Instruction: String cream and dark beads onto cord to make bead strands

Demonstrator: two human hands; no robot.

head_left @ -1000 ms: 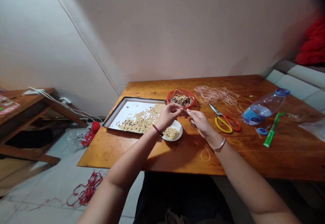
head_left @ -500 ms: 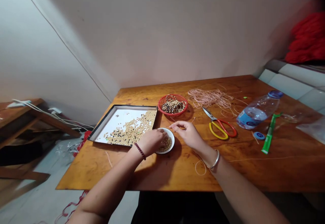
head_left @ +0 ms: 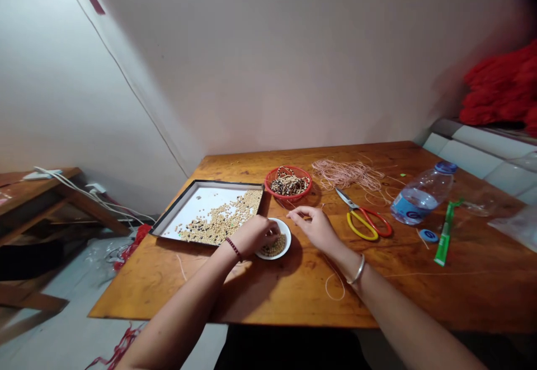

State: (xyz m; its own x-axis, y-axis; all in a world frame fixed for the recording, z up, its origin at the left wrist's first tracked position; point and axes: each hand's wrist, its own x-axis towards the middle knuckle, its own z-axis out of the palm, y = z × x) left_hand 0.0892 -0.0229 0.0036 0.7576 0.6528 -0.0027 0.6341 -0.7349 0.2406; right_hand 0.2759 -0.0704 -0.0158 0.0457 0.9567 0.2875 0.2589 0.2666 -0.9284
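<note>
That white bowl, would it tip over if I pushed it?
The white bowl would probably slide rather than tip, as it looks low and wide. A hard bump might spill some loose beads, and those would likely roll, being small and round.

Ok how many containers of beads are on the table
3: the tray on the left, the bowl at the left hand, and the basket behind the bowl.

Left wrist, lower left of centre: a bracelet of small, round, dark red beads in a single row. Right wrist, lower right of centre: a smooth, narrow, silver-coloured bangle. Bottom centre of the frame: a near-black garment, its detail lost in shadow
</note>
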